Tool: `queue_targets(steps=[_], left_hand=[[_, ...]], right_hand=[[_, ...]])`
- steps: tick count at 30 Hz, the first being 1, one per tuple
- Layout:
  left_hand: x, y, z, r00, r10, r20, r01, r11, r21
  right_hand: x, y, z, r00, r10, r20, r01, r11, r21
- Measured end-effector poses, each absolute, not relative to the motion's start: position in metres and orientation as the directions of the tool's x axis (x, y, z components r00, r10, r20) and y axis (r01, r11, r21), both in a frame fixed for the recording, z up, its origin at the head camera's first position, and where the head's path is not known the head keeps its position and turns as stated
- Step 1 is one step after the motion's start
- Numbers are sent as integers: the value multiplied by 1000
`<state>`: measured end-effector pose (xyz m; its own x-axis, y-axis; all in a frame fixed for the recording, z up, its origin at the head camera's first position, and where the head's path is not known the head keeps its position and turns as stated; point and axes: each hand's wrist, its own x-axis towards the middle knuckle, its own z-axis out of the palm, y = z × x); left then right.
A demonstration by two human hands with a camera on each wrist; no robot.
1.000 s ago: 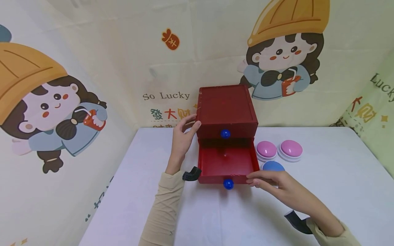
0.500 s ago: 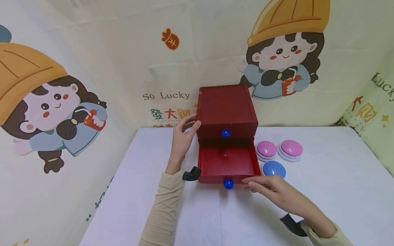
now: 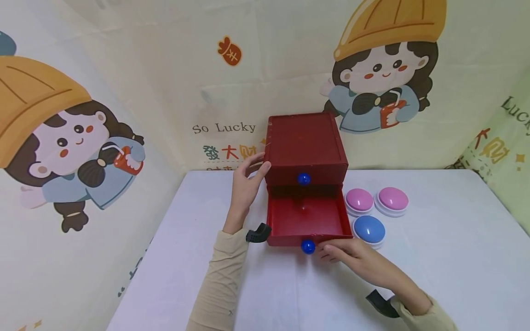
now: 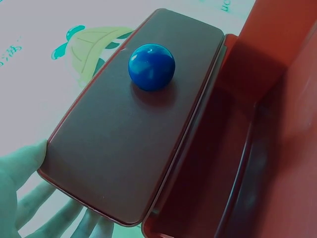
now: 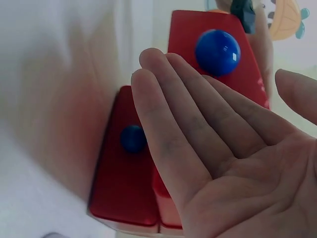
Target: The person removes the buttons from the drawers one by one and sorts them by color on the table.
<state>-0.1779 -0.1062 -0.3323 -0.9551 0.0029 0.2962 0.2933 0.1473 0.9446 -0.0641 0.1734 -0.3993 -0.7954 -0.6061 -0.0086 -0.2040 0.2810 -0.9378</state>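
A small red two-drawer cabinet point(image 3: 305, 140) stands on the table, its upper drawer closed and its lower drawer point(image 3: 285, 241) pulled out, with nothing seen inside. Each drawer front bears a round blue knob point(image 3: 308, 247). My left hand point(image 3: 244, 188) rests against the cabinet's left side, thumb at the front corner and fingers extended along the side, as the left wrist view shows. My right hand point(image 3: 360, 259) is at the lower drawer's front, just right of its knob. In the right wrist view its fingers are straight, with nothing in the palm; whether the fingertips touch the drawer I cannot tell.
Right of the cabinet lie two pink domed buttons point(image 3: 359, 200) on white bases and a blue domed button point(image 3: 370, 229). A printed cloth point(image 3: 165, 92) hangs behind the white table point(image 3: 182, 257).
My right hand has slid left along the lower drawer's front edge, from its right corner towards the knob, uncovering the blue button. My left hand and the drawer look unchanged.
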Motion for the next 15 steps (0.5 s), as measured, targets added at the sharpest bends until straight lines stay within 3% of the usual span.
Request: queue_targets(steps=[5,15], left_hand=[[-194,-110,-352,-949,-13,315,310,155,938],[-173,-104,-323,-959,4,285,282,154,947]], right_hand=[[-66,166,-408,-795,-606,2,-171,221,-960],[-67,156,-417,-790,-612,32,-183,187,-965]])
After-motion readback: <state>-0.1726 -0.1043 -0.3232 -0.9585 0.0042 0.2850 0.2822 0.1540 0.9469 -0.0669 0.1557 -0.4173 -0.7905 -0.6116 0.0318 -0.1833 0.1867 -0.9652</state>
